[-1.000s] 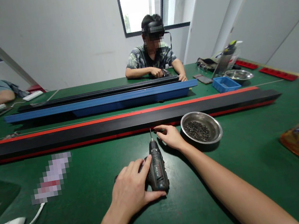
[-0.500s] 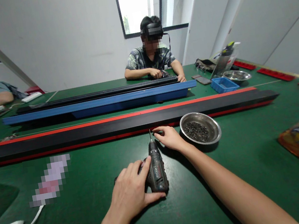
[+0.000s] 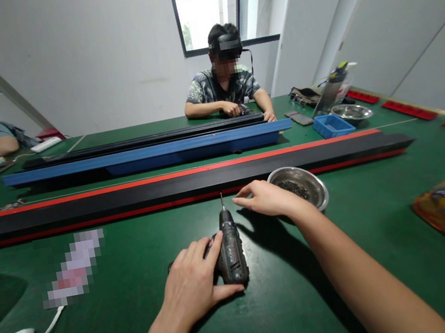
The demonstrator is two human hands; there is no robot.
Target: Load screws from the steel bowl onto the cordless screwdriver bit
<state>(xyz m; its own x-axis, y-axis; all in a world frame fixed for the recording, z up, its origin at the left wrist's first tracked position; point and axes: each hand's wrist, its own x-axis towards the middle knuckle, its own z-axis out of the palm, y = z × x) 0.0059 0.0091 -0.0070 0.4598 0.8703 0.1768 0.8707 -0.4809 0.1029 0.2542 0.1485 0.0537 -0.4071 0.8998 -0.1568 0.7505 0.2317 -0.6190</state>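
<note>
Both hands [image 3: 191,284] & forearms bare, no sleeves, gloves, rings or watch visible.

The right hand [image 3: 269,198] has lifted off the bench [image 3: 142,295] beside the drill's bit and drawn back toward the steel bowl [image 3: 314,187], now covering the bowl's near-left rim. Its fingers have opened and point left, above the drill [image 3: 229,248].

Green table [image 3: 283,316] — black-and-red rail [image 3: 166,190], blue rail [image 3: 147,154], dark grey drill [image 3: 230,248] — silver bowl [image 3: 315,184].
</note>
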